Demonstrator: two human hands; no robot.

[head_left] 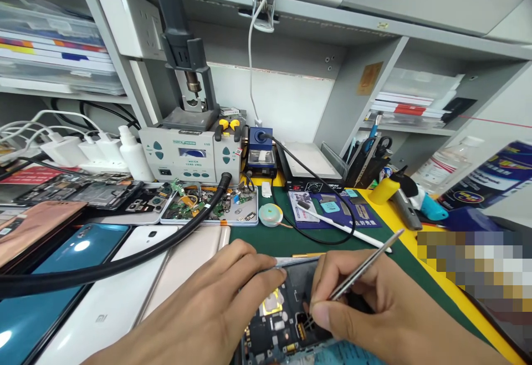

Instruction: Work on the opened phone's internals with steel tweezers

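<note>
An opened phone, its inner board and connectors bare, lies at the lower middle. My left hand reaches over its left side, holding it steady; the fingertips press on its far part and the thumb is hidden. In my right hand, thumb and fingers are closed round metal tweezers, whose back end slants up to the right. Their tips are down at a gold-coloured connector inside the phone; whether they pinch anything is too small to tell.
Phones, one blue and one white, lie to the left under a thick black hose. Behind stand a hot-air station, a parts tray, a solder reel and a heating plate. A white stylus lies on the green mat.
</note>
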